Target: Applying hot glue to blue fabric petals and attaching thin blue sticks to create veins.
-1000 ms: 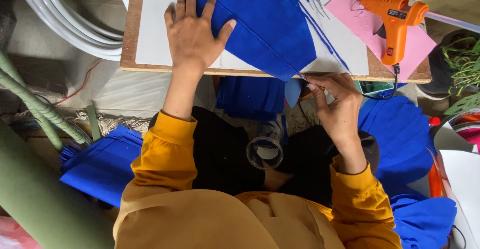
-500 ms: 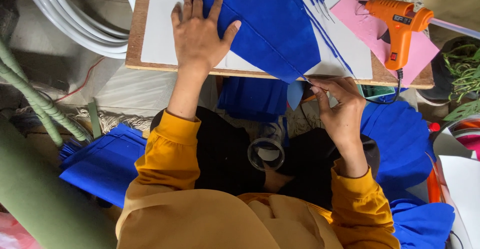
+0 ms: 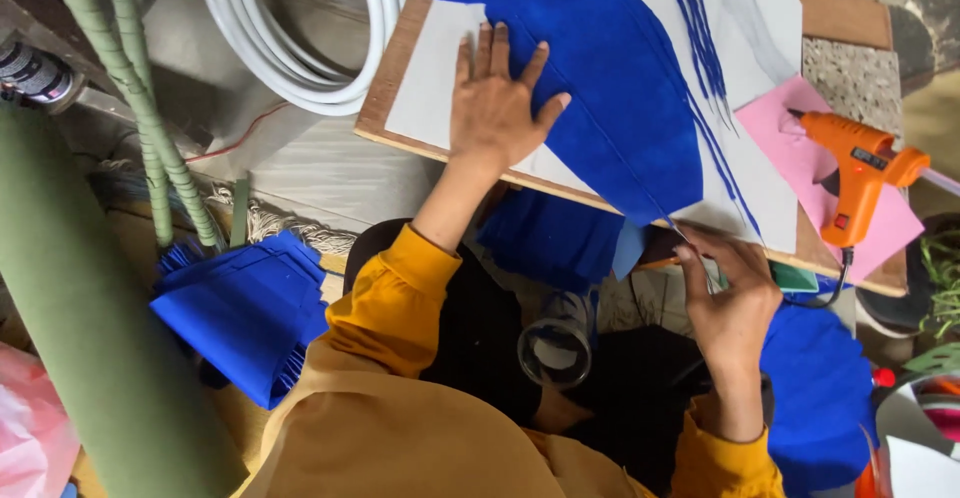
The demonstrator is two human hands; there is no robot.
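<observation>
A wooden board [image 3: 400, 53] serves as the surface, carrying white paper [image 3: 425, 108] and a blue felt sheet [image 3: 610, 88]. The left hand [image 3: 495, 108] lies spread flat on the sheet. The right hand [image 3: 730, 293] pinches scissors [image 3: 690, 243] at the sheet's near tip. An orange glue gun [image 3: 855, 168] rests on pink paper [image 3: 800, 158] right of the sheet; white hose coils [image 3: 290, 48] lie left of the board.
</observation>
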